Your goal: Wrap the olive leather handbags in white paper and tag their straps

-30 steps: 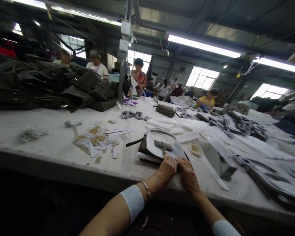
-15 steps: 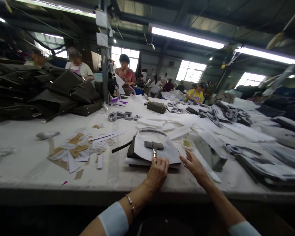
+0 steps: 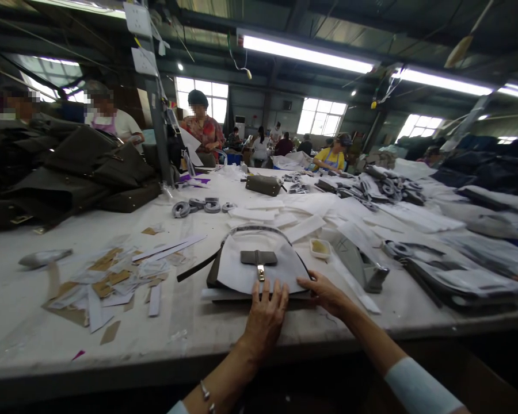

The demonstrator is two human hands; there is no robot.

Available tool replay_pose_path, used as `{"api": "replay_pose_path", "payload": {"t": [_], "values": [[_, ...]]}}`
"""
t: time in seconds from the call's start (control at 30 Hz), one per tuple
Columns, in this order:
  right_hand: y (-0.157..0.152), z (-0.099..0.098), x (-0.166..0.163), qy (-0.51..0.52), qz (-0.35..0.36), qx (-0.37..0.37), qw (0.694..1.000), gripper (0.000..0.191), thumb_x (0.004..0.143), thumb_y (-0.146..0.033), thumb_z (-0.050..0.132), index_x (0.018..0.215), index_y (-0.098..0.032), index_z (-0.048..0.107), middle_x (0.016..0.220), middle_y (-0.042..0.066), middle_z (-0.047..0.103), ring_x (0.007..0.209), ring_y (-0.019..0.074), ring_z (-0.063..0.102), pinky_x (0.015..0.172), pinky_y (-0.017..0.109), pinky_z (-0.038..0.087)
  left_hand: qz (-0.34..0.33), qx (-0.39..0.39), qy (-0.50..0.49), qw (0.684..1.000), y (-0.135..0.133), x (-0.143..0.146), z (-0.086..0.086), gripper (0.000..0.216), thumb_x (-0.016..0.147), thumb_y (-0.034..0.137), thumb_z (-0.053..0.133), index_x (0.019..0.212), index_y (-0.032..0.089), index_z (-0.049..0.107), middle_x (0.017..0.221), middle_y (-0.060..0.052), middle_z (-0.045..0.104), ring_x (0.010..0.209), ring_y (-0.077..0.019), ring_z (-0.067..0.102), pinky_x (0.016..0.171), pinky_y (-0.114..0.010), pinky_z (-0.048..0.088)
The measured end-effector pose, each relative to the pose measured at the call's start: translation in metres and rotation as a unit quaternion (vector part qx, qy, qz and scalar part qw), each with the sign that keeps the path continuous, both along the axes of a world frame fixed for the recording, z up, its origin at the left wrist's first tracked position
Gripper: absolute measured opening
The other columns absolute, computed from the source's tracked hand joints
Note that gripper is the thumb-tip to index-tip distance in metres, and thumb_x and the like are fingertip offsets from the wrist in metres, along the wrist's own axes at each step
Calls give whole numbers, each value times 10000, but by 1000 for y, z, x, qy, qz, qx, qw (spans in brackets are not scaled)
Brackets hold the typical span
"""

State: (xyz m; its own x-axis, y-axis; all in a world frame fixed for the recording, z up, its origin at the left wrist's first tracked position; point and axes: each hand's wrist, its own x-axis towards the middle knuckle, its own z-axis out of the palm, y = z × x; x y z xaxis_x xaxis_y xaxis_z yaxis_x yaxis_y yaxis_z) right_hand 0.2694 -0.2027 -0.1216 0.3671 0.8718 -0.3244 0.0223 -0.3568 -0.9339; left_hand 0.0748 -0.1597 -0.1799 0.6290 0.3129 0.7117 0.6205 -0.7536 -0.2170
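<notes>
A dark handbag (image 3: 214,271) lies on the table before me, its front covered by a white sheet (image 3: 233,261). A dark tab (image 3: 259,258) with a shiny metal clasp (image 3: 261,272) shows on top of the sheet. My left hand (image 3: 265,313) rests on the bag's near edge just below the clasp, fingers stretched out and holding nothing. At the bag's right edge, my right hand (image 3: 328,294) grips it, thumb on top; its other fingers are partly hidden. A dark strap (image 3: 198,267) sticks out to the left.
Paper and card scraps (image 3: 112,282) lie on the left. A small tray (image 3: 320,249) of yellowish stuff and a grey-green piece (image 3: 358,264) are on the right. Dark bags (image 3: 90,167) are piled at back left; rolled strips (image 3: 198,207) lie beyond the bag. Several people work farther back.
My right hand has moved in from beside the bag to its right edge. My left fingers have shifted from the clasp and spread below it. The view has swung to the right.
</notes>
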Motion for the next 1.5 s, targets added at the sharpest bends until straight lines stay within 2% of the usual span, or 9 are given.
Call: {"api": "replay_pose_path", "payload": {"t": [0.23,0.43,0.6,0.8,0.97,1.13,1.2,1.33,1.5], "values": [[9,10,33,-371,73,-35,925,423,895,-526,492,981,-160,686,796,79,717,699,215,680,618,308,528,10,-10,-13,1000,-2,1,-6,420,960,262,421,1367,213,513,1343,-87,569,1255,-295,483,1077,-532,364],[58,46,67,-607,50,13,793,292,918,-288,477,1101,-190,683,1155,125,679,1142,285,579,1020,408,381,-6,-12,-55,998,0,3,-11,410,969,273,376,1324,205,569,1339,-78,588,1265,-305,489,1153,-559,255],[126,33,89,-716,90,12,692,521,834,-21,421,1320,-151,556,1426,144,513,1392,284,350,1167,476,148,-39,15,-117,992,7,8,-18,385,972,227,355,1214,193,653,1262,-63,649,1216,-262,547,1209,-542,170],[171,7,123,-759,107,-26,641,449,883,-20,347,1220,-137,620,1342,180,578,1341,291,429,1146,516,170,-44,95,-281,954,20,34,-32,358,951,126,378,974,210,725,1010,-48,738,1214,-223,573,1173,-515,299],[167,14,139,-759,107,1,643,334,897,-66,406,1037,-169,691,1107,123,705,1193,260,561,1145,466,205,-51,86,-277,956,18,34,-32,347,956,123,381,957,196,720,1008,-51,744,1213,-231,580,1163,-527,309],[157,72,138,-743,-3,46,668,379,951,-233,431,1274,-101,578,1077,159,708,1049,275,631,1064,459,350,-65,0,-164,984,7,13,-21,352,958,151,364,1090,148,691,1201,-78,688,1245,-266,542,1195,-559,205],[150,98,126,-682,-10,94,725,442,964,-322,421,1348,-132,528,1140,128,696,1016,257,643,942,394,463,-60,-20,-126,990,3,7,-16,368,965,182,350,1146,148,668,1275,-86,647,1271,-276,513,1200,-565,168],[129,117,74,-429,141,185,873,474,908,-501,490,1229,-194,658,1074,47,726,891,217,661,781,318,522,-46,-48,-73,995,-3,1,-7,386,971,198,333,1227,150,618,1341,-97,594,1301,-280,472,1187,-574,174],[102,76,-13,-280,332,109,894,389,828,-492,608,1034,-198,758,958,29,758,861,210,672,777,292,516,-21,-70,-26,997,-9,-3,0,392,967,183,348,1298,159,558,1348,-93,582,1258,-270,488,1089,-528,342]]}}
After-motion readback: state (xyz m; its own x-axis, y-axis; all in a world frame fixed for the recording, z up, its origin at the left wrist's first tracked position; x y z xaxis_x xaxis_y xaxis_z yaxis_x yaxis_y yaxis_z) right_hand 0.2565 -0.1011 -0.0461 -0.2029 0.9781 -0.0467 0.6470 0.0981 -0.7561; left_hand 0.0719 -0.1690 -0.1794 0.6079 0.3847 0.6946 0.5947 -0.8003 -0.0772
